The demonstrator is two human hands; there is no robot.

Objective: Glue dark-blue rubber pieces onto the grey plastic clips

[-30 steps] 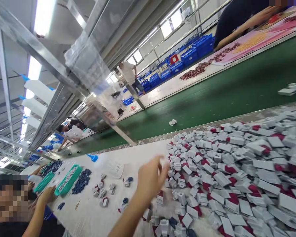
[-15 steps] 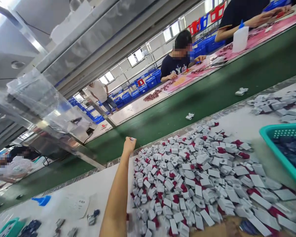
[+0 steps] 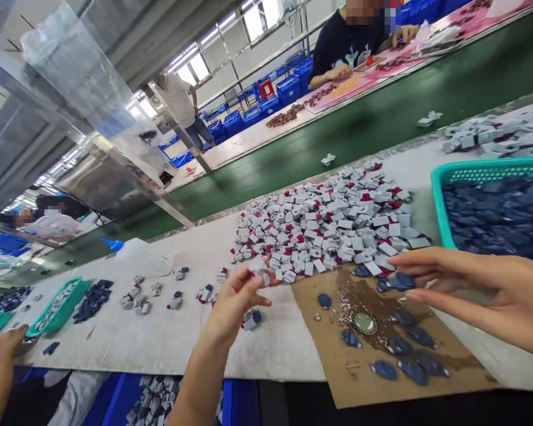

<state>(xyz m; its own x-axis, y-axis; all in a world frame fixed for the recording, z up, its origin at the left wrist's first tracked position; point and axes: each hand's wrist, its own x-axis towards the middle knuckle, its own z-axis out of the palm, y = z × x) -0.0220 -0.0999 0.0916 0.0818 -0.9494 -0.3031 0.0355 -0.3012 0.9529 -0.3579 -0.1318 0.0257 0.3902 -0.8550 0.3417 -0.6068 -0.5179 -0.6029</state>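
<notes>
My left hand [image 3: 240,296] is above the white table [image 3: 169,337], its fingers closed on a small light-grey plastic piece [image 3: 260,269]. Below it lies a grey piece with a dark-blue part [image 3: 251,320]. My right hand [image 3: 471,287] comes in from the right over a brown cardboard sheet [image 3: 346,384]. Its thumb and fingers are around a dark-blue piece [image 3: 400,282]. Several more dark-blue pieces [image 3: 384,370] rest on the wet-stained cardboard, around a small round dish of liquid [image 3: 365,323]. Beyond both hands spreads a heap of grey and dark-red pieces [image 3: 311,231].
A green basket [image 3: 442,207] of dark-blue pieces stands at the right. Left are a white squeeze bottle [image 3: 144,257] with a blue nozzle and a smaller green basket [image 3: 55,310]. A green conveyor belt [image 3: 275,171] runs behind. A co-worker's hand [image 3: 11,342] is at far left.
My left hand has drawn back from the conveyor belt to the near side of the heap. My right hand, blurred low in the view before, now shows over the cardboard. The view has shifted downward.
</notes>
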